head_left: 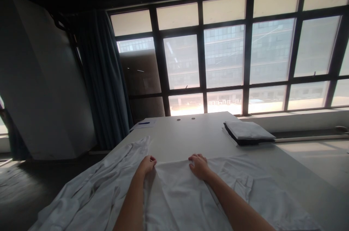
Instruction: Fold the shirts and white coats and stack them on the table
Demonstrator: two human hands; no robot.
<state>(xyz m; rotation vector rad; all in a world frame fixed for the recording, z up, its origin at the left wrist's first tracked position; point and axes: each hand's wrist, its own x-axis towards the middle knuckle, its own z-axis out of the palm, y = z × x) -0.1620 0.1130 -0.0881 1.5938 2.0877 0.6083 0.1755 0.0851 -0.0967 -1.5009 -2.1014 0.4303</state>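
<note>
A white garment [177, 194], its exact kind unclear, is spread over the near part of the table. At the left corner of its straight far edge, my left hand [147, 165] is closed, pinching the cloth. My right hand [199, 166] grips the same edge farther right, fingers curled over the fabric. Between the two hands the cloth lies fairly smooth. Loose, wrinkled white cloth [95, 183] spreads left of my left arm and hangs over the table's side. More layers with creases lie to the right, beneath and beside my right forearm.
The white table [174, 136] reaches toward large windows [223, 56]. A folded stack of white and black cloth [248, 131] sits at its right edge. A blue pen [144, 123] lies on paper at the far left corner. A dark curtain [103, 78] hangs beyond the left side.
</note>
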